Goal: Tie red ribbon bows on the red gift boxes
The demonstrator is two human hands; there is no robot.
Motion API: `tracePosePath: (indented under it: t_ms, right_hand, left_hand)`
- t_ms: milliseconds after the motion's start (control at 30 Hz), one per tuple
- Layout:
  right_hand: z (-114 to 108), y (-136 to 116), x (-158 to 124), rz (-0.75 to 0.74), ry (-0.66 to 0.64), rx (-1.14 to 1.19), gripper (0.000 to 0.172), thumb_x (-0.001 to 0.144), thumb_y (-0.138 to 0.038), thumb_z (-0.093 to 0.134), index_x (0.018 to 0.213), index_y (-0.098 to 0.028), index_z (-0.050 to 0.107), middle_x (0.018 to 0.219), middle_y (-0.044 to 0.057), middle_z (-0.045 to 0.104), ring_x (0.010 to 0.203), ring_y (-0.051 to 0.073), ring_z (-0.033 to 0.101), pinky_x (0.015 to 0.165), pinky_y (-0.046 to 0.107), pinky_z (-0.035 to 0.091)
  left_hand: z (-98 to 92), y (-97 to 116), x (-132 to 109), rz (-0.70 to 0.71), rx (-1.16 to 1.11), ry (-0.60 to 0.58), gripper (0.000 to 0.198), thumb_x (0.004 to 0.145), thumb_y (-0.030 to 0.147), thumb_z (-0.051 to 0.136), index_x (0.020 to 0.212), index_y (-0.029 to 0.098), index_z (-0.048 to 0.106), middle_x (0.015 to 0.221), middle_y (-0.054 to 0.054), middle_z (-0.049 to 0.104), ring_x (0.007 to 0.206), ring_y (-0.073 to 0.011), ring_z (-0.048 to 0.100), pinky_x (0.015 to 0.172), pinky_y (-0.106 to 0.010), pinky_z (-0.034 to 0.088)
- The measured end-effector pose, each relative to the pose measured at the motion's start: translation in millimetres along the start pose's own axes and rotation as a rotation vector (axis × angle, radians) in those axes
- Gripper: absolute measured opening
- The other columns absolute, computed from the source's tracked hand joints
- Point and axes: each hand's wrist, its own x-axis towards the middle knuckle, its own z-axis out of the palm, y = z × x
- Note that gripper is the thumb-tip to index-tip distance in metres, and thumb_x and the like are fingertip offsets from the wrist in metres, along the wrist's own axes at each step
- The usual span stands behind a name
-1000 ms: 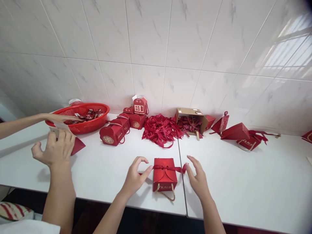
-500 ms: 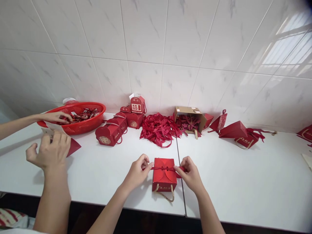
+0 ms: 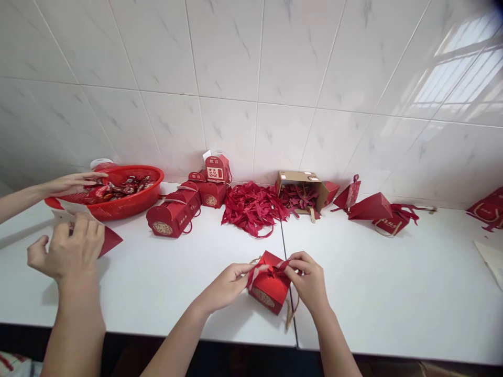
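A small red gift box [image 3: 271, 289] with rope handles sits at an angle on the white table, in front of me. A dark red ribbon [image 3: 281, 266] runs across its top and is crossed at the middle. My left hand [image 3: 230, 283] pinches one end of the ribbon at the box's left edge. At the upper right corner, my right hand [image 3: 308, 275] grips the other end between thumb and fingers. One rope handle [image 3: 290, 317] hangs off the box's right side, and the far one is mostly hidden.
Behind the box lie a heap of red ribbons [image 3: 253, 209] and a cardboard box [image 3: 325, 195] of ribbons. Finished-looking red boxes [image 3: 168, 215] stand left. At far left, a co-worker's hands [image 3: 76, 243] work by a red basket [image 3: 157, 189] of sweets. More red packages [image 3: 371, 207] lie right.
The gift box has turned, so its rope handle moved from the front to the right side. Both hands still hold the ribbon. The co-worker's hand in the basket has lifted a little.
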Motion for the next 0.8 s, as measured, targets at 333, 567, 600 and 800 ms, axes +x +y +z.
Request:
tracePosePath:
  t_ms: [333, 567, 600, 800]
  right_hand:
    - [15.8, -29.2, -8.7, 0.162, -0.271, 0.258, 0.015, 0.073, -0.021, 0.064, 0.059, -0.019, 0.069, 0.075, 0.003, 0.057, 0.069, 0.016, 0.057, 0.064, 0.028, 0.045]
    - [6.2, -36.0, 1.2, 0.212, -0.430, 0.217, 0.007, 0.064, -0.014, 0.058, 0.058, -0.018, 0.059, 0.073, 0.000, 0.055, 0.063, 0.012, 0.049, 0.058, 0.026, 0.039]
    - [4.5, -35.9, 3.7, 0.216, -0.474, 0.203, 0.007, 0.062, -0.013, 0.057, 0.058, -0.018, 0.057, 0.071, -0.001, 0.054, 0.063, 0.012, 0.048, 0.058, 0.025, 0.038]
    - [-3.6, -33.0, 14.5, 0.244, -0.699, 0.200, 0.008, 0.058, -0.010, 0.055, 0.059, -0.018, 0.055, 0.062, -0.005, 0.050, 0.056, 0.009, 0.043, 0.051, 0.023, 0.034]
  left_hand:
    - [35.9, -17.8, 13.0, 0.287, 0.845, 0.503, 0.037, 0.086, 0.012, 0.039, 0.108, 0.026, 0.065, 0.101, -0.005, 0.051, 0.061, -0.0109, 0.052, 0.054, -0.023, 0.041]
    - [19.6, -27.1, 13.6, 0.580, 0.814, 0.389, 0.031, 0.091, 0.013, 0.040, 0.105, 0.022, 0.066, 0.117, -0.009, 0.051, 0.063, -0.0086, 0.055, 0.058, -0.023, 0.047]
    - [17.2, -26.8, 13.8, 0.607, 0.819, 0.367, 0.031, 0.091, 0.013, 0.041, 0.105, 0.023, 0.067, 0.116, -0.009, 0.052, 0.062, -0.0087, 0.055, 0.058, -0.024, 0.047]
    - [10.8, -23.0, 22.5, 0.671, 0.655, 0.232, 0.026, 0.090, 0.013, 0.048, 0.091, 0.022, 0.072, 0.112, -0.007, 0.056, 0.066, -0.0087, 0.058, 0.064, -0.024, 0.049]
